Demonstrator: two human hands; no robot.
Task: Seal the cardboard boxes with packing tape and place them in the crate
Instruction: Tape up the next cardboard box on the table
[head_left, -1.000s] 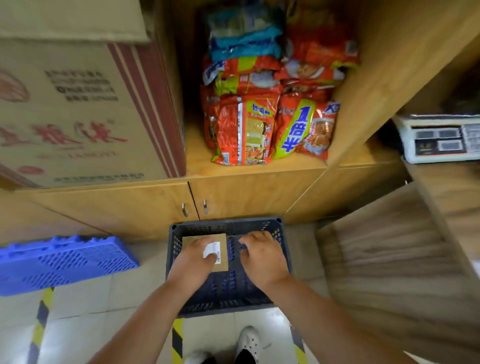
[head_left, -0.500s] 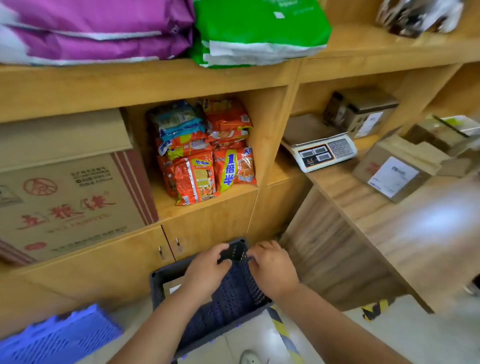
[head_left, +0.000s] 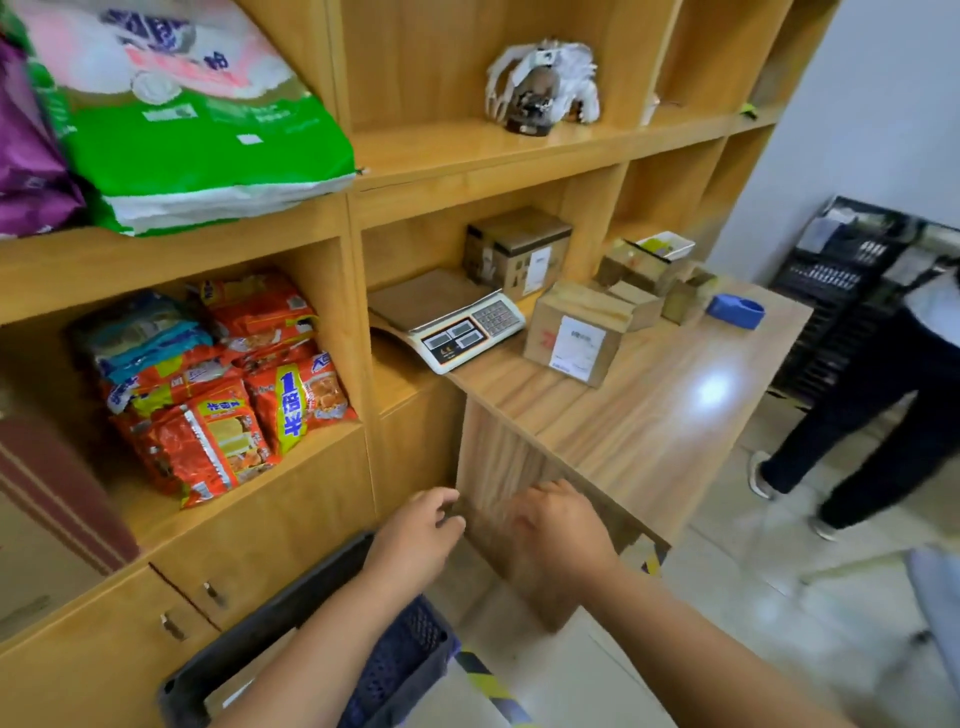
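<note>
Both hands are held out, empty, in front of the wooden side panel of the counter (head_left: 649, 415). The left hand (head_left: 415, 530) is seen with its fingers loosely curled and the thumb close to the fingertips; nothing is gripped. The right hand (head_left: 563, 530), just beside it, is blurred, but its fingers are also seen loosely bent with nothing between them.

The crate (head_left: 260, 623), dark with a mesh wall, is found below and behind the left hand, mostly covered by the left forearm. Inside it, under that forearm, a patch of a cardboard box (head_left: 228, 695) is glimpsed; whether it is taped cannot be told.

Well above and beyond the right hand, on the countertop, a labelled cardboard box (head_left: 566, 338) is set. Smaller boxes (head_left: 636, 306) are grouped just behind it, farther from the hands. A blue object (head_left: 735, 310) is placed to the right of these; its kind cannot be made out. A weighing scale (head_left: 467, 330) is seen above the gap between the hands, at the near end of the counter.

Up and to the left of the left hand, packets of noodles (head_left: 223, 410) are stacked on a shelf. Far to the right of the right hand, the legs of another person (head_left: 883, 405) are seen.
</note>
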